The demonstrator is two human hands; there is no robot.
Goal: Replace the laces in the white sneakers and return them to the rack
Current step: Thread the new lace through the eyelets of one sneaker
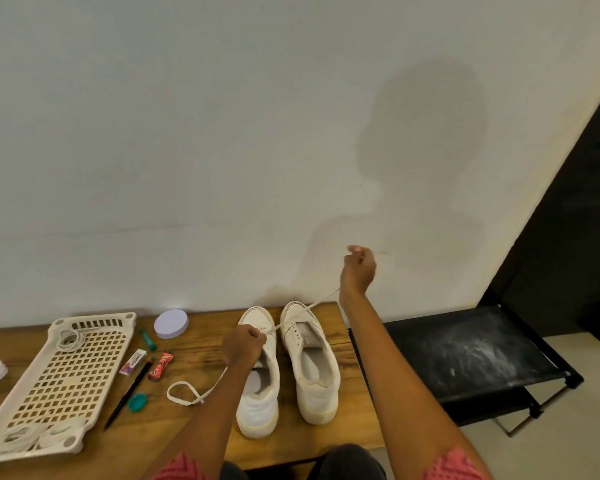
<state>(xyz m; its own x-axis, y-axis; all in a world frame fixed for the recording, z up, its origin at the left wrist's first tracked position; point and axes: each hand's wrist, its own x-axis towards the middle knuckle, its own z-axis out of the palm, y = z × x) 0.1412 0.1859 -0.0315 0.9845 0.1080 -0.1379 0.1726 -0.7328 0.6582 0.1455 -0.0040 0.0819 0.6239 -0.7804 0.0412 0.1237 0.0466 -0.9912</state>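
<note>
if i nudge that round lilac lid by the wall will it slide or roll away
The lilac lid lies flat on the table, so it would probably slide, not roll. It looks thin, likely light. Tipped on edge, it could roll.

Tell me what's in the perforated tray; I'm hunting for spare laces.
The cream tray holds a coiled white lace near its far end and loose white laces bunched at its near end. Anything beneath those bundles is covered.

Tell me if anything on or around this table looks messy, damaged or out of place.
Two things stand out. The black fabric shelf right of the wooden table is smeared with whitish, dusty streaks. On the table, a green cap lies loose beside a black pen. The white sneakers stand upright, side by side.
</note>
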